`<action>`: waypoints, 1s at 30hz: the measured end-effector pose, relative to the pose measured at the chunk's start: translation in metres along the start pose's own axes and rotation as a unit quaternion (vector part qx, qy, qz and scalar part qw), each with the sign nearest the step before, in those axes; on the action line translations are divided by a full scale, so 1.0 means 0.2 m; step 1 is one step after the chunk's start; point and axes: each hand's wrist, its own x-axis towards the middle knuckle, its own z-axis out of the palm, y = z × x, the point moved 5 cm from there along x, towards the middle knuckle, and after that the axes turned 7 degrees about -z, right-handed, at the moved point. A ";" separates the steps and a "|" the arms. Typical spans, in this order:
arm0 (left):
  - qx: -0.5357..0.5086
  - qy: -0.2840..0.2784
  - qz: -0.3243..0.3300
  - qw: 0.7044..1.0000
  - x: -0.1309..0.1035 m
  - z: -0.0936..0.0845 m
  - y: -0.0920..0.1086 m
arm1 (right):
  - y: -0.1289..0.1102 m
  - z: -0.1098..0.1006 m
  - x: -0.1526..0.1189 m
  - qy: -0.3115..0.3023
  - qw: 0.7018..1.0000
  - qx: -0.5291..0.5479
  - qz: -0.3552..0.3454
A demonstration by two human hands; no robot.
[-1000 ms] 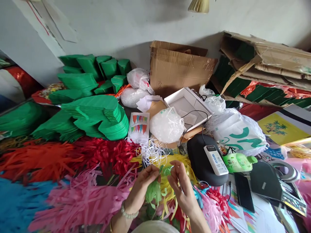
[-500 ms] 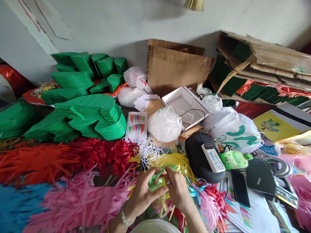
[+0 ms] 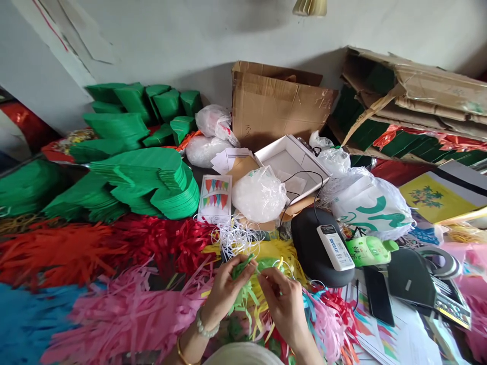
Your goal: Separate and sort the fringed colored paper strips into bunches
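My left hand, a beaded bracelet at its wrist, is closed around a bunch of green strips, a tassel, whose lighter green ends hang below the fingers. My right hand is close beside it, thumb and fingertips pinched at the near end of the green bunch. The exact point of its grip is small and partly hidden. Beneath both hands lie yellow tassel strips, with pink and red strips to the right. White cord lies tangled just beyond my left hand.
Green stacks stand at the left, behind red, orange, pink and blue strips. A black case, green bottle and phone lie right. Behind are a white box and cardboard.
My hands have drawn slightly apart. The green tassel stays in my left hand, and my right hand has shifted right, its fingertips now at the bunch's end.
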 end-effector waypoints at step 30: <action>0.216 -0.027 0.196 0.956 -0.08 0.06 0.12 | 0.05 0.03 0.03 -0.011 0.997 0.074 0.022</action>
